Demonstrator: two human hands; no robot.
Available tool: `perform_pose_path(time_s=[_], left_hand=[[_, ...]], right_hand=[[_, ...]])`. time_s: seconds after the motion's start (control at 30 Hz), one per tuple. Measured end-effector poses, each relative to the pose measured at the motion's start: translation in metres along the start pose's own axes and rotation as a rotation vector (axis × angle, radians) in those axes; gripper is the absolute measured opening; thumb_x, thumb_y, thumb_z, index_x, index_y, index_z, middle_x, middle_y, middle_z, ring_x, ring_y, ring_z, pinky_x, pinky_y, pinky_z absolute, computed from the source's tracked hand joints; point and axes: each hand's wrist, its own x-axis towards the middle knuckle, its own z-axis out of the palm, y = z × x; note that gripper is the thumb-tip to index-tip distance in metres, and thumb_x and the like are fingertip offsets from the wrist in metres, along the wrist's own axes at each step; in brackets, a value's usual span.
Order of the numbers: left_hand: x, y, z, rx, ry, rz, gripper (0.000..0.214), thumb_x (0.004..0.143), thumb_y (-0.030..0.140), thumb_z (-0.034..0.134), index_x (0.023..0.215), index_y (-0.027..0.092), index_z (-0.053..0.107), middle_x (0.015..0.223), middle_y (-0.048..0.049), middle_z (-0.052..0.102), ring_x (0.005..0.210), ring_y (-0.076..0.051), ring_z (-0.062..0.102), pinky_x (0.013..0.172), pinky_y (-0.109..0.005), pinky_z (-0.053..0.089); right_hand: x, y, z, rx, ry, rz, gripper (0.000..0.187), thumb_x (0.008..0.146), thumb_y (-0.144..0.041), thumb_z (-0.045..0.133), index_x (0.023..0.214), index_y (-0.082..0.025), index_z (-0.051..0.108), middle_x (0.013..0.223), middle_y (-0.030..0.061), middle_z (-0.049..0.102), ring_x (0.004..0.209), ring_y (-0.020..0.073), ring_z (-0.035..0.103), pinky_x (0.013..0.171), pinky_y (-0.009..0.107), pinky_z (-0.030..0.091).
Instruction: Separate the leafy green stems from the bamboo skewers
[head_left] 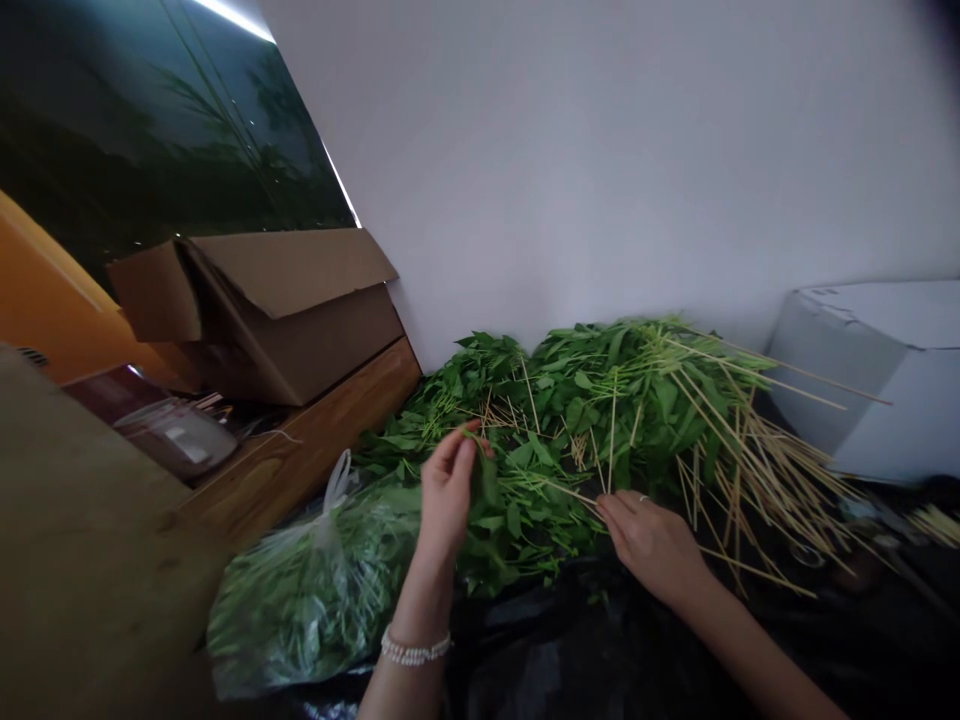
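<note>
My left hand (448, 480) is raised over the leaf pile, thumb and fingers pinched on a green leafy sprig (486, 478) that hangs down. Closed round a thin pale stick (571, 491) is my right hand (649, 545), low at the front of the greens. The far tip of that stick runs in among leaves, and I cannot tell what is on it. Loose leafy greens (517, 535) lie between and below both hands. Behind them spreads a larger heap of leafy bunches (600, 350), many with pale sticks poking out.
A tied clear plastic bag (315, 590) full of greens sits at left front. Black plastic sheeting (555, 650) lies underneath. An open cardboard box (300, 330) rests on a wooden ledge (322, 450). More sticks (780, 490) fan rightward near a white box (862, 380), before a white wall (600, 150).
</note>
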Motion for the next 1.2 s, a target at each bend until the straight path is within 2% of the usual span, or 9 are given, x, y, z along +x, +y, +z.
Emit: perform_pose_path(time_s=[0.07,0.13,0.2,0.27,0.4,0.6,0.77,1.03,1.2], left_hand=[[-0.012,-0.025,0.002,-0.149,-0.220,-0.311,0.042,0.074,0.042,0.072,0.107,0.016,0.068,0.083,-0.0054,0.071,0.062,-0.012,0.062,0.057,-0.021,0.046],[-0.021,-0.050,0.003,-0.204,-0.394,-0.522,0.043,0.069,0.039,0.077,0.101,0.011,0.071,0.078,-0.0074,0.071,0.060,-0.011,0.061,0.059,-0.021,0.046],[-0.026,-0.073,0.004,-0.241,-0.390,-0.586,0.041,0.065,0.036,0.081,0.096,0.011,0.072,0.078,-0.0080,0.072,0.062,-0.012,0.063,0.065,-0.022,0.047],[-0.028,-0.093,0.005,-0.293,-0.283,-0.587,0.041,0.060,0.035,0.084,0.092,0.012,0.073,0.078,-0.0072,0.072,0.065,-0.012,0.064,0.068,-0.023,0.048],[-0.028,-0.116,0.005,-0.344,-0.201,-0.566,0.041,0.059,0.034,0.085,0.092,0.013,0.073,0.079,-0.0061,0.073,0.066,-0.012,0.063,0.065,-0.021,0.046],[-0.032,-0.115,0.003,-0.375,-0.251,-0.495,0.033,0.067,0.033,0.080,0.093,0.014,0.073,0.092,-0.0079,0.073,0.067,-0.010,0.061,0.065,-0.020,0.045],[-0.034,-0.111,0.003,-0.402,-0.222,-0.487,0.032,0.066,0.033,0.081,0.091,0.015,0.073,0.082,-0.0053,0.072,0.064,-0.008,0.059,0.064,-0.018,0.044],[-0.035,-0.109,0.001,-0.465,-0.182,-0.524,0.038,0.069,0.036,0.078,0.099,0.013,0.073,0.073,-0.0042,0.070,0.065,-0.011,0.061,0.064,-0.020,0.044],[-0.037,-0.106,0.002,-0.470,-0.202,-0.492,0.031,0.068,0.033,0.079,0.092,0.013,0.074,0.081,-0.0058,0.071,0.062,-0.009,0.058,0.060,-0.019,0.044]], right_hand=[[0.000,0.000,-0.001,-0.006,0.003,0.007,0.020,0.094,-0.018,0.045,0.085,-0.020,0.063,0.074,0.0011,0.059,0.070,0.0147,0.055,0.064,0.027,0.033],[0.000,0.001,-0.001,-0.010,0.008,0.028,0.019,0.094,-0.019,0.045,0.088,-0.020,0.063,0.075,0.0011,0.060,0.069,0.0144,0.055,0.064,0.027,0.034],[0.000,0.001,-0.001,-0.013,0.011,0.046,0.019,0.094,-0.020,0.045,0.092,-0.020,0.064,0.076,0.0013,0.061,0.069,0.0144,0.056,0.064,0.027,0.035],[-0.001,0.002,0.000,-0.013,0.010,0.043,0.021,0.094,-0.018,0.044,0.100,-0.020,0.064,0.079,0.0016,0.062,0.071,0.0148,0.057,0.064,0.027,0.036],[-0.002,-0.001,0.000,0.016,0.016,0.002,0.029,0.092,-0.015,0.045,0.116,-0.021,0.059,0.085,0.0018,0.064,0.076,0.0155,0.060,0.066,0.026,0.039],[-0.004,-0.010,0.000,0.073,0.022,-0.087,0.030,0.093,-0.016,0.042,0.118,-0.021,0.059,0.085,0.0029,0.064,0.076,0.0143,0.061,0.070,0.025,0.043],[-0.006,-0.011,0.003,0.097,0.024,-0.131,0.033,0.090,-0.009,0.041,0.116,-0.017,0.060,0.090,0.0051,0.065,0.081,0.0152,0.062,0.073,0.026,0.045],[-0.008,-0.013,0.003,0.088,0.051,-0.144,0.032,0.091,-0.013,0.045,0.117,-0.019,0.062,0.089,0.0044,0.068,0.077,0.0133,0.063,0.071,0.024,0.046],[-0.007,-0.013,0.001,0.063,0.058,-0.143,0.034,0.091,-0.014,0.043,0.118,-0.019,0.063,0.090,0.0052,0.068,0.075,0.0133,0.063,0.070,0.024,0.046]])
